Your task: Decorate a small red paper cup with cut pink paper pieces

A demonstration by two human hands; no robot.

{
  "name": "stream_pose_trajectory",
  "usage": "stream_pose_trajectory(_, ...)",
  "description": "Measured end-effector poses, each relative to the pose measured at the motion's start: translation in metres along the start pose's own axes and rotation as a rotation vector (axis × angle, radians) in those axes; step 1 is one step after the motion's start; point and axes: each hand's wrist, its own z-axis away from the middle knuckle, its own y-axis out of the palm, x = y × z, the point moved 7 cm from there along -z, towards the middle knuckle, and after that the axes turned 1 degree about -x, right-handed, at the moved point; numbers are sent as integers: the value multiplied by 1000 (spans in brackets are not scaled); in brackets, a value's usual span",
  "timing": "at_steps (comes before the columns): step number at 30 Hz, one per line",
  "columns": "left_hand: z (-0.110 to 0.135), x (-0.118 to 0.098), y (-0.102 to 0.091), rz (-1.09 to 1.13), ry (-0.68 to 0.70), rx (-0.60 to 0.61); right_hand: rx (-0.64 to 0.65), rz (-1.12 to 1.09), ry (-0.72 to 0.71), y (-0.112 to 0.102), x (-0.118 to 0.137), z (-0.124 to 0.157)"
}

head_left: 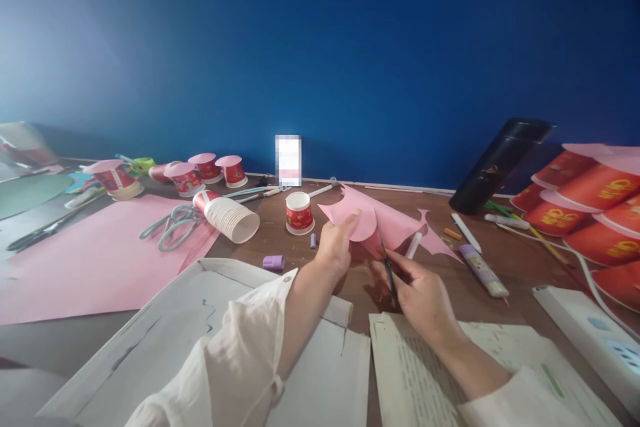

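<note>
Pinched in my left hand (336,245) is a sheet of pink paper (395,213) with curved cut-outs along its edges. My right hand (425,297) grips a pair of dark-handled scissors (389,273), whose blades meet the paper beside a rounded cut edge. Part of the scissors' handle is hidden by my fingers. Just beyond my left hand, a red patterned paper cup (300,213) stands with its pale rim upward. A purple cap (273,262) lies to the left, and a glue stick (483,271) rests to the right of my right hand.
Several red cups topped with pink discs (231,171) stand at the back left. A stack of paper cups (233,218) lies near grey-handled scissors (175,225). At right are a leaning black bottle (500,163), stacked red cups (565,210) and a power strip (590,323).
</note>
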Motion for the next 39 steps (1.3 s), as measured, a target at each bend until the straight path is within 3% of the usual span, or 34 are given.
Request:
stream_pose_trajectory(6,5,2,6,89,-89,27,31,-37,8,2,-1,-1)
stream_pose_trajectory(14,1,7,5,160,-156,22,37,63,55,-3,18,1)
stream_pose_trajectory(24,7,11,8,32,-307,121,51,-47,72,-12,9,-5)
stream_pose_trajectory(29,5,6,9,23,-267,108,69,-46,84,-17,3,-9)
stream_pose_trajectory(34,5,10,8,-28,-338,134,94,5,74,-22,3,-12)
stream_pose_trajectory(39,6,8,6,-53,-315,133,84,16,75,-25,3,-14)
